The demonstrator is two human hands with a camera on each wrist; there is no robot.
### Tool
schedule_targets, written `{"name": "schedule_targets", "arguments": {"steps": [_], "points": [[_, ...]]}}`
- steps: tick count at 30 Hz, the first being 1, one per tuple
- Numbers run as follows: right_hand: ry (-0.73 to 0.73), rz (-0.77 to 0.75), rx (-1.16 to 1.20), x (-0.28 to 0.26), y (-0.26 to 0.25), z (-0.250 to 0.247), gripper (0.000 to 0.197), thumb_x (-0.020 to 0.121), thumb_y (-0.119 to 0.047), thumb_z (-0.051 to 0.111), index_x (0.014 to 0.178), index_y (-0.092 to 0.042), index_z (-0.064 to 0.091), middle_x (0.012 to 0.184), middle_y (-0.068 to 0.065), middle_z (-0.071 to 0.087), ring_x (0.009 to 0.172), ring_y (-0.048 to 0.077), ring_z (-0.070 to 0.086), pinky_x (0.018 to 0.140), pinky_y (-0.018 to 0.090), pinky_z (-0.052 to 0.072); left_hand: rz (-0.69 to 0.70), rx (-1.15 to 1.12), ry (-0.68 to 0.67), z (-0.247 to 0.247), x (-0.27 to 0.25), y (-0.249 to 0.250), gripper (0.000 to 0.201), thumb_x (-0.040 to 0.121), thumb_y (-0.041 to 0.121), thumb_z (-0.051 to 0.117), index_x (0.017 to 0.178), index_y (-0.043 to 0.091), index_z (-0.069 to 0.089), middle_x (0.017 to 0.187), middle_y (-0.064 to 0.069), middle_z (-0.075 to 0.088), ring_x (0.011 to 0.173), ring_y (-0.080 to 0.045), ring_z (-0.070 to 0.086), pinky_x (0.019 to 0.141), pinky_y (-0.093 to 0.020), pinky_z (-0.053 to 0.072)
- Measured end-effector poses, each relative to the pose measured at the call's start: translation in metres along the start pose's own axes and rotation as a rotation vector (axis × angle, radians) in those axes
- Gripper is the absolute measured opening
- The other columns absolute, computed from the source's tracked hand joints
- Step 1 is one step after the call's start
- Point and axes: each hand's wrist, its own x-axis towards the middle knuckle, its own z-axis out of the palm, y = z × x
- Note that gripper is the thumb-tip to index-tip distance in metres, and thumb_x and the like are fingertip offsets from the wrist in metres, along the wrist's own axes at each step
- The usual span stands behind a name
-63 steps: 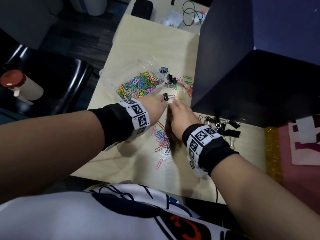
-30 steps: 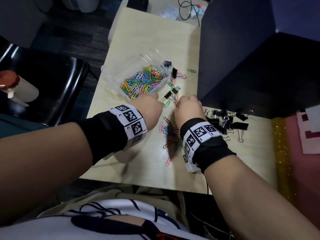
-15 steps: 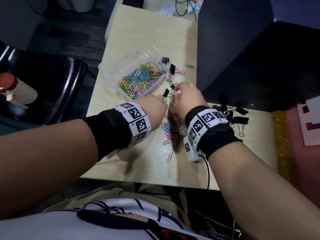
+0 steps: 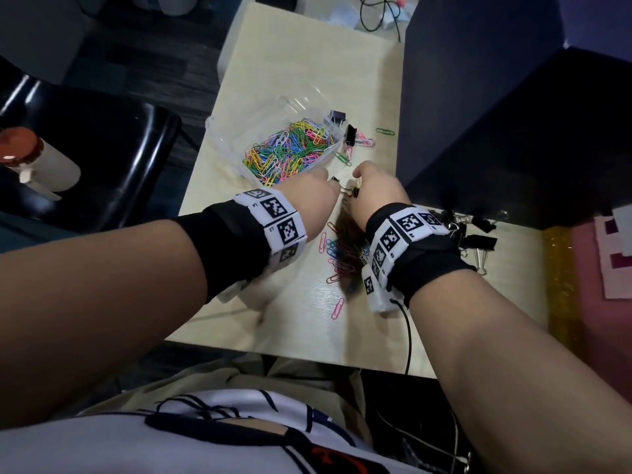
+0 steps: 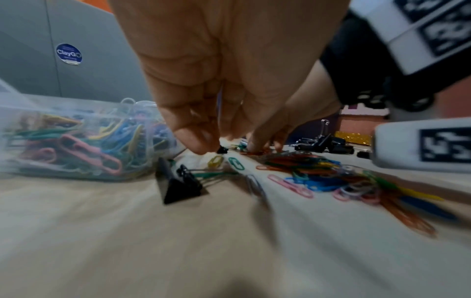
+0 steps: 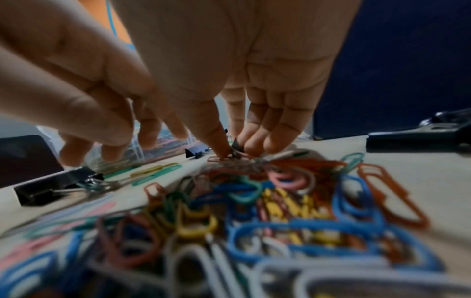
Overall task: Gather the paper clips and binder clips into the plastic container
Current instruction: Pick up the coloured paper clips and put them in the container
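Note:
A clear plastic container [image 4: 219, 138] holds many coloured paper clips. Just in front of it my two hands meet over a small black binder clip [image 4: 349, 192]. My right hand [image 6: 233, 149] pinches this binder clip [image 6: 236, 144] between thumb and fingers. My left hand [image 4: 314, 191] hangs beside it with bent, spread fingers [image 6: 112, 149], one tip touching the clip [image 5: 221, 150]. A loose pile of paper clips [image 4: 338, 254] lies under my right wrist. Another binder clip [image 5: 178, 185] rests below my left hand.
More black binder clips [image 4: 475, 237] lie heaped at the right, by a tall dark blue box [image 4: 513, 114]. Two binder clips [image 4: 350, 135] and stray paper clips [image 4: 384, 131] lie beside the container. A black chair [image 4: 85, 159] stands left of the table.
Over the last second both hands shifted a little up the table toward the container and closed in on the small binder clip. The paper clip pile stays under my right wrist.

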Motion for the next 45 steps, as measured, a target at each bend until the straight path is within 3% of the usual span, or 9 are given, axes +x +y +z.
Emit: {"name": "schedule_targets", "arguments": {"steps": [8,11,18,23,30,33,37,42,45], "points": [[0.041,-0.006,-0.007,-0.009,0.007,-0.001,0.024,0.089,-0.01,0.047,0.109,-0.01,0.06,0.115,0.014,0.053,0.104,0.032,0.055,0.077,0.029,0.04,-0.041,-0.064,-0.042,-0.005,0.021,0.002,0.034,0.087,0.004,0.049,0.121,0.002,0.047,0.142,-0.023,0.03,0.1,-0.036,0.059,0.068,-0.033,0.04],[0.091,0.003,0.005,-0.015,0.013,-0.004,0.024,0.09,-0.011,0.046,0.108,-0.012,0.062,0.116,0.013,0.055,0.104,0.031,0.056,0.077,0.028,0.04,-0.002,-0.066,-0.027,-0.006,0.024,0.003,0.023,0.082,0.0,0.053,0.105,0.002,0.051,0.138,-0.025,0.033,0.091,-0.037,0.062,0.067,-0.037,0.044],[0.2,0.067,0.155,-0.042,0.033,-0.005,0.019,0.093,-0.022,0.05,0.106,-0.017,0.061,0.116,0.009,0.052,0.106,0.028,0.054,0.091,0.033,0.043,0.013,-0.055,0.023,-0.003,0.026,0.003,0.02,0.087,0.004,0.051,0.106,0.003,0.047,0.108,-0.018,0.052,0.075,-0.029,0.05,0.059,-0.034,0.037],[0.233,0.197,0.192,-0.051,0.061,-0.014,0.012,0.09,-0.027,0.055,0.098,-0.022,0.062,0.107,0.005,0.056,0.092,0.024,0.058,0.076,0.027,0.042,0.087,-0.009,0.023,-0.004,0.023,0.006,0.026,0.083,-0.005,0.046,0.108,0.002,0.049,0.106,-0.018,0.052,0.088,-0.034,0.058,0.063,-0.035,0.039],[0.272,0.421,0.164,-0.052,0.081,-0.02,0.025,0.092,-0.03,0.052,0.115,-0.023,0.06,0.13,0.007,0.045,0.117,0.029,0.046,0.087,0.033,0.042,0.066,-0.192,0.119,-0.005,0.024,0.005,0.029,0.085,-0.003,0.046,0.11,0.01,0.045,0.097,-0.016,0.059,0.088,-0.036,0.059,0.061,-0.038,0.041],[0.335,0.229,0.195,-0.056,0.068,-0.014,0.028,0.091,-0.029,0.055,0.117,-0.022,0.06,0.128,0.005,0.046,0.117,0.026,0.046,0.096,0.032,0.039,0.111,-0.34,0.16,-0.004,0.021,0.006,0.029,0.084,0.003,0.051,0.107,0.017,0.039,0.09,-0.012,0.063,0.081,-0.033,0.059,0.065,-0.039,0.048],[0.153,-0.026,0.253,-0.058,0.045,-0.004,0.026,0.091,-0.032,0.057,0.114,-0.023,0.065,0.108,0.0,0.061,0.096,0.018,0.06,0.085,0.023,0.041,0.176,-0.466,0.181,-0.003,0.014,0.015,0.03,0.081,0.013,0.062,0.103,0.017,0.042,0.088,-0.008,0.066,0.082,-0.03,0.061,0.072,-0.039,0.051],[0.167,0.038,0.321,-0.059,0.045,-0.001,0.018,0.091,-0.034,0.058,0.094,-0.023,0.072,0.087,-0.002,0.07,0.082,0.015,0.061,0.076,0.025,0.046,0.188,-0.515,0.176,-0.003,0.011,0.017,0.031,0.082,0.015,0.064,0.105,0.016,0.044,0.091,-0.004,0.067,0.086,-0.027,0.062,0.076,-0.038,0.051],[0.268,0.182,0.269,-0.053,0.059,-0.004,0.022,0.094,-0.033,0.051,0.1,-0.021,0.069,0.099,0.003,0.069,0.092,0.022,0.062,0.078,0.027,0.044,0.153,-0.423,0.16,-0.005,0.011,0.015,0.022,0.086,0.019,0.059,0.104,0.017,0.046,0.098,-0.004,0.063,0.09,-0.026,0.061,0.078,-0.039,0.051]]}}
